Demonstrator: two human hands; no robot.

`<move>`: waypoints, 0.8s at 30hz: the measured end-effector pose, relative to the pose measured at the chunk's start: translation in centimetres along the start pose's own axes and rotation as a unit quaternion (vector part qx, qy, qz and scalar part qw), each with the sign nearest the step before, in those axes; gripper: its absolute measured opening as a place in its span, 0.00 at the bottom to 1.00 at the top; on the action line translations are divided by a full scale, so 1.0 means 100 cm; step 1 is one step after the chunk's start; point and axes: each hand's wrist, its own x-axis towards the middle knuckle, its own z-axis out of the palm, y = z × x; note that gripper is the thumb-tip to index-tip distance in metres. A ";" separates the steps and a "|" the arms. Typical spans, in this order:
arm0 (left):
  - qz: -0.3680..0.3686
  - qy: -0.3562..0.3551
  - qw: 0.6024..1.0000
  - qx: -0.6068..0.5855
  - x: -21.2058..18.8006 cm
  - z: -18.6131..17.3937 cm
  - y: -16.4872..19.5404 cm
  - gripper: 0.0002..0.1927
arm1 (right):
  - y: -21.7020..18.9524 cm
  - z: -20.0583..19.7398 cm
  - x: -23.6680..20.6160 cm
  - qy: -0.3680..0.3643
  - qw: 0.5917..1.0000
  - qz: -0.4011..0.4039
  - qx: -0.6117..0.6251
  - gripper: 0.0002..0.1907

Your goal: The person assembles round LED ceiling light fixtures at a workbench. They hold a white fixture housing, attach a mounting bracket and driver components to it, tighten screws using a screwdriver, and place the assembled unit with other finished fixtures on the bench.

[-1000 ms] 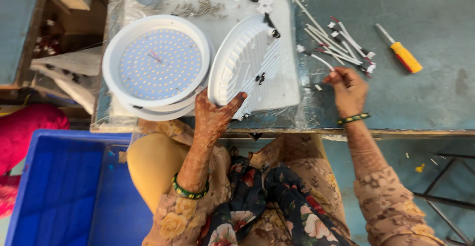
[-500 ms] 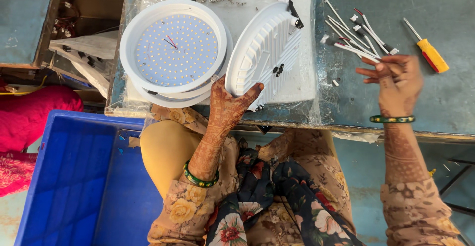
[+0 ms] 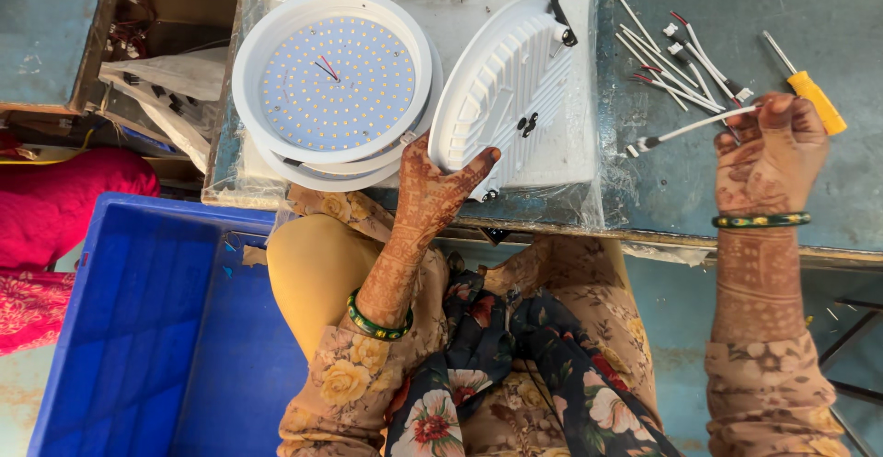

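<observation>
The left hand [image 3: 432,186] gripped the lower rim of a white ribbed lamp housing [image 3: 501,89], tilted on edge over the plastic-wrapped white pad [image 3: 575,158]. The right hand [image 3: 771,149] pinched a thin white connector wire [image 3: 690,131] in closed fingers. A round LED panel [image 3: 333,78] lay beside the housing; a yellow-handled screwdriver [image 3: 809,97] rested near the right hand.

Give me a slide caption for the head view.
Left hand tilts a white finned housing; right hand lifts a white cable.
</observation>
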 end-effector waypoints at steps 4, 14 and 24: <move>0.022 -0.001 1.000 -0.007 -0.001 -0.001 0.000 0.20 | 0.006 0.031 -0.002 -0.019 0.991 -0.098 -0.085 0.14; 0.004 0.011 1.000 0.004 -0.001 0.001 0.000 0.21 | 0.023 0.099 -0.032 -0.094 0.950 -0.161 -0.250 0.15; -0.015 0.002 1.000 -0.006 -0.002 0.001 0.004 0.22 | 0.047 0.122 -0.026 -0.076 0.992 -0.093 -0.032 0.14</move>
